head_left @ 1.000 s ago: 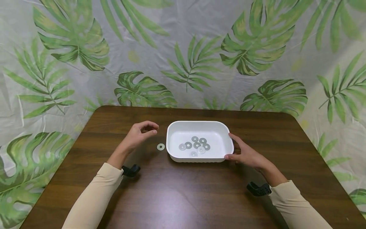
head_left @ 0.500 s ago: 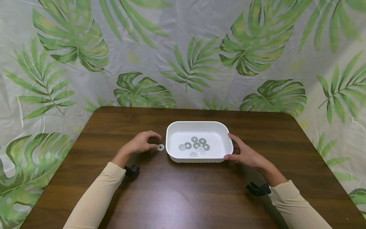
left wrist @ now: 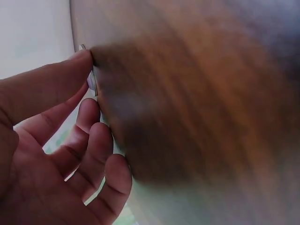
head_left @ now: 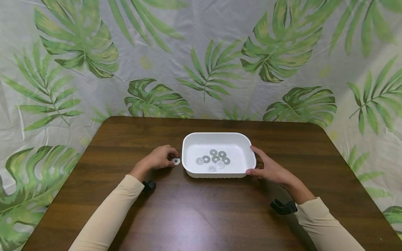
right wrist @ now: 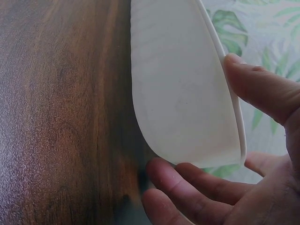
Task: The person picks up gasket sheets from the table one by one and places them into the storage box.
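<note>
A flat metal washer (head_left: 177, 161) lies on the brown wooden table, just left of a white plastic basin (head_left: 216, 175). My left hand (head_left: 158, 158) pinches this washer at its edges between thumb and index finger. From the left wrist, the washer (left wrist: 93, 85) appears edge-on and partly covered by the thumb, with the other fingers curled near the tabletop. Several similar washers (head_left: 215, 159) lie flat on the basin floor, some overlapping. At the basin's right end my right hand (head_left: 271, 169) grips it, thumb on the near rim and fingers around the end wall.
The wooden table (head_left: 201, 216) stretches out on all sides of the basin. Behind it hangs a pale cloth (head_left: 216, 45) printed with green leaves. A dark band (head_left: 284, 207) sits at the right wrist, and another at the left.
My left hand has come down and slightly right onto the loose washer, and its thumb and index finger have closed in on it. The right hand and basin stay in place.
</note>
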`<state>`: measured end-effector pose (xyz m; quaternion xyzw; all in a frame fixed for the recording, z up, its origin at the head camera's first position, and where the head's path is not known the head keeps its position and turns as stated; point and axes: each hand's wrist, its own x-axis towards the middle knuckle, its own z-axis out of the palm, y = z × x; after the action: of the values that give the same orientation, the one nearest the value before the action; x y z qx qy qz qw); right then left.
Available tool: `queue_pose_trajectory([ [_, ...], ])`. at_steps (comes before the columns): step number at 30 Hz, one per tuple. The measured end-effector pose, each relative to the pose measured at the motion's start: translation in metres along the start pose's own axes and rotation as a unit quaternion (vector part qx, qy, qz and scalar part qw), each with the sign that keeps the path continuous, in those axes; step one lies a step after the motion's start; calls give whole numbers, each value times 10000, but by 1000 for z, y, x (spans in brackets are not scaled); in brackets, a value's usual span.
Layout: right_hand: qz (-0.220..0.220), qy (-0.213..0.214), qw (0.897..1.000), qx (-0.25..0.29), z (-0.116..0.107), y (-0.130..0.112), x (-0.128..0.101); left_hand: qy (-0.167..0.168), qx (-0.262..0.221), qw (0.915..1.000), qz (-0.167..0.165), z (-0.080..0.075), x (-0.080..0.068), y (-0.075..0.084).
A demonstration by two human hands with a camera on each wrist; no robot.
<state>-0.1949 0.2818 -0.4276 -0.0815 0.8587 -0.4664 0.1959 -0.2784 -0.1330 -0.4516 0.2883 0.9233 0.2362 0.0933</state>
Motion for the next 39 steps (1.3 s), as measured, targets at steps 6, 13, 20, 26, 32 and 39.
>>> queue_pose_trajectory([
  [6,28,9,10000,-10,0,0,0,-246,131,9993,-257,-2,4,5],
  [13,16,11,10000,-3,0,0,0,-296,-45,9988,-375,-2,8,6],
  [20,14,38,10000,-34,0,-2,0,-250,-353,9987,-262,-3,2,0],
  [26,14,22,10000,-36,0,-1,-1,-459,-542,9974,-142,-6,-3,-7],
  [32,11,12,10000,-49,0,-1,-1,-592,-652,9960,-117,-6,-4,-9],
  [39,-8,34,10000,-73,1,-1,0,-645,-613,9960,-55,-9,-6,-10],
])
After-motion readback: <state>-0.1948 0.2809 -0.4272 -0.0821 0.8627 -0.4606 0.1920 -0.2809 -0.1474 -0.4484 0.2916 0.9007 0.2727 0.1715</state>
